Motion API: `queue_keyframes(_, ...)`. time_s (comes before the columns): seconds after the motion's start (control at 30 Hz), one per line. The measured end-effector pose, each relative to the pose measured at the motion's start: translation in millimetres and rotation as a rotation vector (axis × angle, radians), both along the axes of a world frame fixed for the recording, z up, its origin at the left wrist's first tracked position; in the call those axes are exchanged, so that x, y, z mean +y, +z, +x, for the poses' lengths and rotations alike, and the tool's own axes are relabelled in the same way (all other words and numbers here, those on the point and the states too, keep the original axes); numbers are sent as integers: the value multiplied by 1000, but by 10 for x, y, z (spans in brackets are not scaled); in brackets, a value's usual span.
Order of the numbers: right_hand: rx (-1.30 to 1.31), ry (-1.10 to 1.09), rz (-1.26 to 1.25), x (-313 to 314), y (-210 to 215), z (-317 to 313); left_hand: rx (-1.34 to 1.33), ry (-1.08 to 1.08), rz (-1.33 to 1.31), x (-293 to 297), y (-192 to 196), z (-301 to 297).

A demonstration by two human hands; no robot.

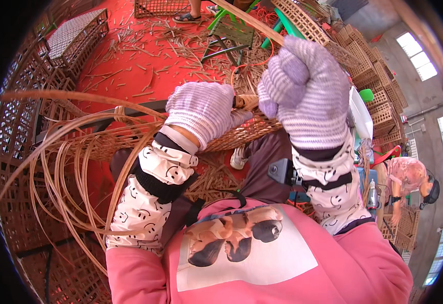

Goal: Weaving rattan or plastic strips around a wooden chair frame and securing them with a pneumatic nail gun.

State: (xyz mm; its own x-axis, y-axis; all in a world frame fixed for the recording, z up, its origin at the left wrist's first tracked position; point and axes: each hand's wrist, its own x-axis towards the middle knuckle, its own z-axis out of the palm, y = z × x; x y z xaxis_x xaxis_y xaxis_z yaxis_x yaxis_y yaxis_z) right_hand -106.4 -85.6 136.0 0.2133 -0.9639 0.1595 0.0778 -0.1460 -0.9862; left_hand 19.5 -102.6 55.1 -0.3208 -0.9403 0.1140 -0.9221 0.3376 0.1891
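My right hand (pixel 307 91), in a purple-and-white striped knit glove, is raised in a closed fist. A flat cane strip (pixel 249 20) runs from the top of this fist to the upper edge of the picture. Lower and to the left, my left hand (pixel 201 109), gloved alike, is closed over the rim of an openwork woven cane panel (pixel 246 133) across my lap. Its thumb points right along the rim; the other fingertips are hidden. Wrapped cane shows on the rim between the hands. Long loops of cane (pixel 82 167) trail over my left forearm.
Woven cane crates (pixel 79 38) stand at the far left, more (pixel 378 101) are stacked at right. Cane scraps (pixel 145 50) litter the red floor. A folding stool (pixel 229 38) stands ahead, near another person's feet (pixel 187 18). A co-worker (pixel 406 175) bends at right.
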Motion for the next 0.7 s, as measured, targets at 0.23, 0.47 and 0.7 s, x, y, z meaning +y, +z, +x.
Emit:
queue_keyframes(0.23, -18, 106, 117, -403, 3, 50, 23, 24, -89, 152, -120, -61)
queue_keyframes(0.47, 189, 152, 316, -1051, -301, 175, 247, -63, -419, 268, -241, -57)
queue_keyframes(0.7, 466, 269, 483, -1517, -737, 140, 204, -53, -47, 168, -97, -69)
